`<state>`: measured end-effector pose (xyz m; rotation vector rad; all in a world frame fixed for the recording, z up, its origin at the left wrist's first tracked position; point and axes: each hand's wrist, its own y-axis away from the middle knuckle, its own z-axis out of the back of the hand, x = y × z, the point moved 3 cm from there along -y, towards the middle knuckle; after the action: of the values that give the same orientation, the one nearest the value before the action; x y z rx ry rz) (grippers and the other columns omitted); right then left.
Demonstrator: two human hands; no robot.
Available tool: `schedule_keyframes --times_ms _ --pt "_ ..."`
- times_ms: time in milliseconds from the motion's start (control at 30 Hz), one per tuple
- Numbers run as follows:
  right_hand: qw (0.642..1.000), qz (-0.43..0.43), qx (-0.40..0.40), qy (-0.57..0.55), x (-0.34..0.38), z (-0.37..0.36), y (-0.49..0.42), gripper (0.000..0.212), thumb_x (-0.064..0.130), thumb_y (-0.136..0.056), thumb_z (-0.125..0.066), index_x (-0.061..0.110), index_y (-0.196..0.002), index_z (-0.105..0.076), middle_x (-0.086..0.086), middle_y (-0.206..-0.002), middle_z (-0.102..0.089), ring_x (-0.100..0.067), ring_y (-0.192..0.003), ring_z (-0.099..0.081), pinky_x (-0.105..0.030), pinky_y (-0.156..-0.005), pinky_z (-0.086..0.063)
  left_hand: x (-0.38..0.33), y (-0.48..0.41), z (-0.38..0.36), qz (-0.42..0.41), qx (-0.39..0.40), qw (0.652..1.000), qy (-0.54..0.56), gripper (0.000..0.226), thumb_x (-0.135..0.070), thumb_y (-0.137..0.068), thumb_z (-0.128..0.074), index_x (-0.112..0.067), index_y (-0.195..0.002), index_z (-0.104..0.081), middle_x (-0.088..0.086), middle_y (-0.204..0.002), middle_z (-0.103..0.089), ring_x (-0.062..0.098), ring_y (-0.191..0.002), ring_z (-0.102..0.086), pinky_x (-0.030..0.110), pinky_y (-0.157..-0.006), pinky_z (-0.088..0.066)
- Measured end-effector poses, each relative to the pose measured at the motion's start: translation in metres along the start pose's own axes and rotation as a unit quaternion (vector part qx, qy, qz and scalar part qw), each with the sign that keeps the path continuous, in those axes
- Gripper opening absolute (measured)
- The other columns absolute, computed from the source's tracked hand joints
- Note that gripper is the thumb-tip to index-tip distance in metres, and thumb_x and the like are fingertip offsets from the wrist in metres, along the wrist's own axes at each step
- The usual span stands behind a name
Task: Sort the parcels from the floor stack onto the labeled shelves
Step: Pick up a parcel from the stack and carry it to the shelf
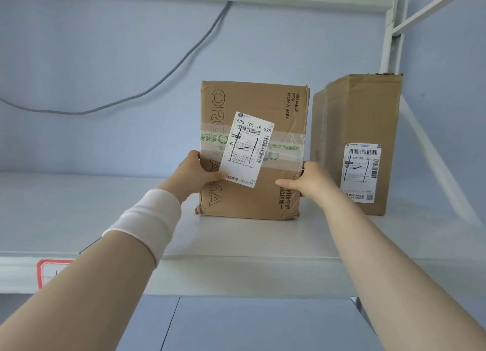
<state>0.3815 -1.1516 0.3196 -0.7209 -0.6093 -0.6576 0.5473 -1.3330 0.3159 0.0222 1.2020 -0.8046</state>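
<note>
I hold the brown parcel (252, 98) between my two hands, and it stands upright with its bottom on the white shelf (79, 206). My left hand (193, 175) grips its left edge, with the thumb lying on the front, touching the lower corner of the white shipping label (248, 148). My right hand (306, 183) grips the right edge, with the thumb stretched over the front face. The other fingers of both hands are behind the parcel, so I cannot see them. Just to the right of my right hand a second box (363, 113) stands on the same shelf, close beside the parcel. Below my left hand, on the shelf's front edge, is a red-bordered tag (50, 271), partly hidden by my forearm. Above my left hand a grey cable (157, 85) hangs on the wall.
</note>
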Motion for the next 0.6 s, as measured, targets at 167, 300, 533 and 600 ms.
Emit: schedule_keyframes --times_ms 167,300,533,600 --pt "1.0 -0.007 0.001 0.002 -0.007 -0.011 -0.029 0.042 0.028 -0.073 -0.079 0.012 -0.109 -0.064 -0.008 -0.106 -0.069 -0.026 -0.097 -0.064 -0.039 -0.086 -0.053 0.009 -0.031 -0.013 0.018 0.011 1.0 0.004 0.063 -0.024 -0.074 -0.079 -0.011 -0.121 -0.04 0.008 -0.12 -0.054 0.03 -0.108 -0.057 0.052 -0.083 -0.054" --pt "1.0 -0.021 -0.008 0.012 -0.013 -0.017 -0.042 0.045 0.029 -0.073 -0.079 0.008 -0.111 -0.064 -0.009 -0.107 -0.069 -0.028 -0.098 -0.064 -0.043 -0.089 -0.053 0.013 -0.047 -0.02 0.019 0.015 1.0 -0.003 0.067 -0.026 -0.073 -0.079 -0.01 -0.125 -0.039 0.01 -0.122 -0.053 0.032 -0.109 -0.057 0.053 -0.082 -0.054" --pt "0.999 -0.013 -0.024 -0.018 -0.02 -0.021 -0.049 0.048 0.028 -0.074 -0.079 0.009 -0.115 -0.062 -0.005 -0.111 -0.068 -0.025 -0.102 -0.063 -0.041 -0.09 -0.051 0.022 -0.054 -0.029 0.02 -0.001 1.0 0.015 0.066 -0.028 -0.076 -0.076 -0.009 -0.126 -0.039 0.008 -0.125 -0.052 0.03 -0.112 -0.055 0.05 -0.089 -0.052" --pt "0.999 -0.011 -0.024 -0.037 -0.022 -0.023 -0.049 0.049 0.029 -0.074 -0.078 0.013 -0.117 -0.061 -0.002 -0.114 -0.066 -0.023 -0.105 -0.061 -0.041 -0.092 -0.05 0.021 -0.051 -0.03 0.015 -0.012 1.0 0.012 0.067 -0.03 -0.077 -0.075 -0.008 -0.129 -0.039 0.007 -0.126 -0.053 0.029 -0.113 -0.054 0.048 -0.093 -0.05"
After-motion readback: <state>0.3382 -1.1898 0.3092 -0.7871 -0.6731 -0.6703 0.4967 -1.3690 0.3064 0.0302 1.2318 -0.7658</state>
